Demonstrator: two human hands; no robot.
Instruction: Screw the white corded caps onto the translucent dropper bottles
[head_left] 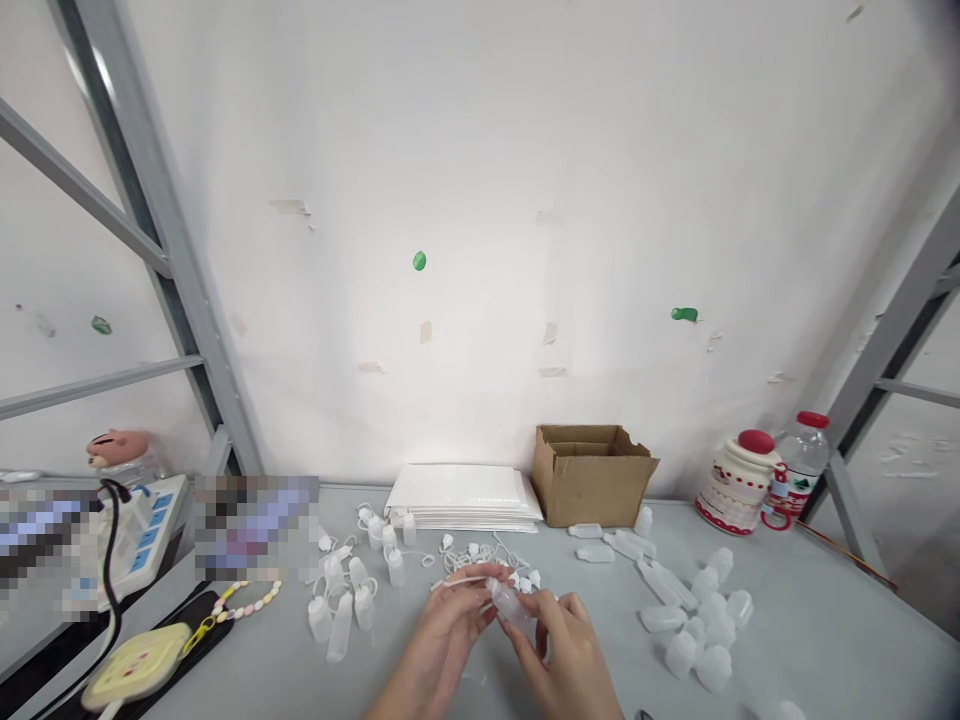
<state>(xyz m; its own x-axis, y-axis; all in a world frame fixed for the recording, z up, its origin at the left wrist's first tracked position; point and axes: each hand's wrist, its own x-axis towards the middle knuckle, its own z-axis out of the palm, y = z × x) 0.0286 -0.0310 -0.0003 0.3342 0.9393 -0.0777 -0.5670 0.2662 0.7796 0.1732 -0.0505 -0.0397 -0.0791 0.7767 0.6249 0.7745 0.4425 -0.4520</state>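
Observation:
A small translucent plastic bottle [512, 605] is held tilted between my two hands, low in the middle of the view. My left hand [454, 625] closes on its neck end, where a white cap with a thin strap [465, 580] lies across the fingers. Around the bottle's body, the fingers and thumb of my right hand [559, 645] are pinched. Just behind my hands is a pile of white strapped caps [472, 552]. Capped bottles [339, 628] stand and lie in a group to the left, and uncapped bottles [664, 585] are scattered on the right.
On the grey table [262, 660], flat white packages [457, 495] and an open cardboard box [596, 490] stand against the wall. A decorated jar [739, 485] and a drink bottle [802, 465] are at the right. A power strip [150, 545] and yellow case [139, 665] lie left.

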